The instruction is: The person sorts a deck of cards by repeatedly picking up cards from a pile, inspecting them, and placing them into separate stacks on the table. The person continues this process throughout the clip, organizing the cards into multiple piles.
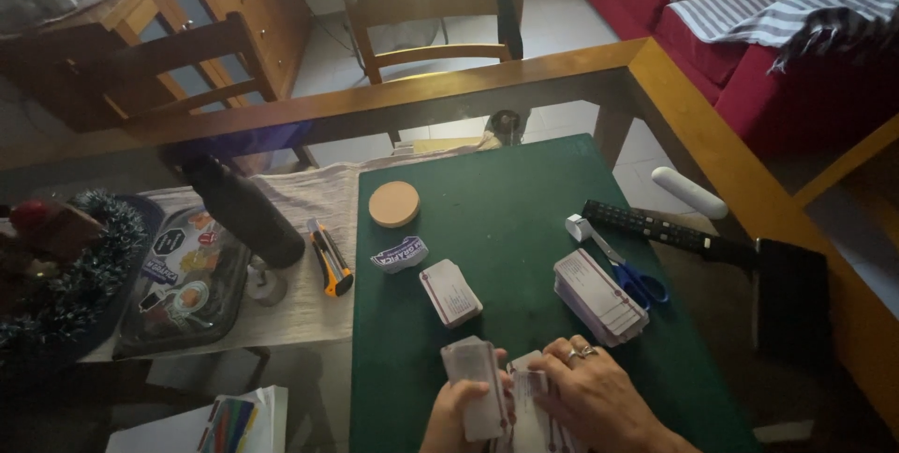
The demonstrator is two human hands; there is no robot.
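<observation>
Landmark: green mat (524, 219) on the glass table.

My left hand (459, 411) is closed around a small packet of white cards (476, 378), fingers wrapped on its long edges, at the mat's near edge. My right hand (590, 392) lies flat, fingers together, pressing on a second batch of cards (530, 387) just beside the first; it pins rather than clasps them.

Handling judgement: cards are light, thin and slick, stiff enough in a block but apt to fan or slide apart singly. Best taken by the long edges, squared, with even pressure.

Toward the mat's middle: one small card stack (450, 292). Toward its right side: a larger card stack (599, 296), touching blue-handled scissors (633, 277). Far left part of the mat: round cork coaster (394, 204). Just off its left edge: utility knife (330, 257).
</observation>
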